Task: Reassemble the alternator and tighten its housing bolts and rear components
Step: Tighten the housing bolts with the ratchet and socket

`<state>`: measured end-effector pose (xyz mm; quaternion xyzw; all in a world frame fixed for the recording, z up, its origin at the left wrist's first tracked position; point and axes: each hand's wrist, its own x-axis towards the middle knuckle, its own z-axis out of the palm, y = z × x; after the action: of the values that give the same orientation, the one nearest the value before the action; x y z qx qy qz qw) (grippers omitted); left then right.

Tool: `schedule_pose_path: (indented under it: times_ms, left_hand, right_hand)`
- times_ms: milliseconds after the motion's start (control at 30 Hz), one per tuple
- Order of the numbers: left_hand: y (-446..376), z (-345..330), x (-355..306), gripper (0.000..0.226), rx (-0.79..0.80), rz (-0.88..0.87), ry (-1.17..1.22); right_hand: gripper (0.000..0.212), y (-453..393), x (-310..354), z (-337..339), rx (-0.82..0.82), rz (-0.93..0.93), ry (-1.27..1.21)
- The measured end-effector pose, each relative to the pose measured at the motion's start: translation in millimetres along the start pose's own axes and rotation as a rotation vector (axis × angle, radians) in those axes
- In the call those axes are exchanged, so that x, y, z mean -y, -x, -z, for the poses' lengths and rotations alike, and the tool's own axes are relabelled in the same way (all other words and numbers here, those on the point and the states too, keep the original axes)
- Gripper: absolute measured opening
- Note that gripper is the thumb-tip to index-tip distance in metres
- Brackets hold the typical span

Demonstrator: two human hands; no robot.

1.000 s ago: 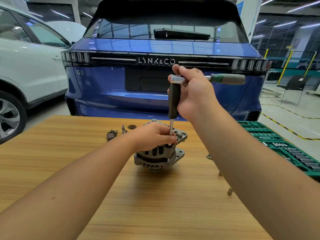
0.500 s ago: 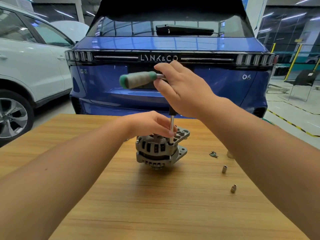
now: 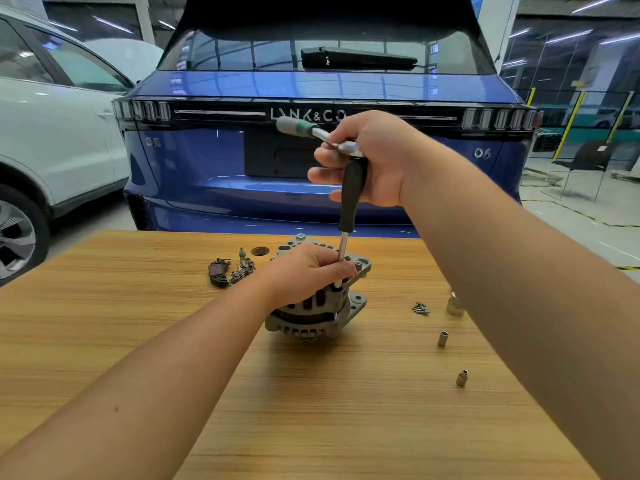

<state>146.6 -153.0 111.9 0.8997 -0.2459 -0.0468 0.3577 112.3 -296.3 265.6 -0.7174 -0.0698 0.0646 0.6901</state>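
Since half a second ago, the green-and-grey ratchet handle point(image 3: 297, 127) has been swung slightly toward the centre. It is gripped by the right hand point(image 3: 372, 164). The ribbed grey cast-metal alternator point(image 3: 322, 306), standing mid wooden table point(image 3: 138, 341), is held with curled fingers by the left hand point(image 3: 304, 271).

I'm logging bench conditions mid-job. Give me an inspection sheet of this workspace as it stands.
Surface: wooden table, wood-grain top.
Job's things: alternator upright at centre; ratchet on a black-handled extension standing on a housing bolt.
Clutter: loose parts behind left; screws and three sockets to the right.
Grip: left hand holds the extension shaft on the alternator; right hand holds the ratchet head.
Cables: nothing seen.
Surroundings: blue car, white car.
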Motion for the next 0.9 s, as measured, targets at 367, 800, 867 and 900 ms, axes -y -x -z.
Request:
schedule_pose_path:
  times_ms: [367,800,867,900]
  left_hand:
    - [-5,-5,0,0.024,-0.037,0.047,0.0]
    - [-5,-8,-1,0.023,-0.064,0.074,-0.017]
    - [-6,-7,-1,0.022,-0.065,0.079,-0.018]
    - [-6,-7,-1,0.022,-0.066,0.082,-0.016]
  right_hand:
    - [0.011,-2,-51,-13,-0.126,0.425,-0.62]
    - [0.028,-8,-56,7,-0.039,0.699,0.354]
    - [0.02,-8,-56,12,0.094,0.542,0.253]
    - [0.025,-4,-55,14,0.111,0.533,0.317]
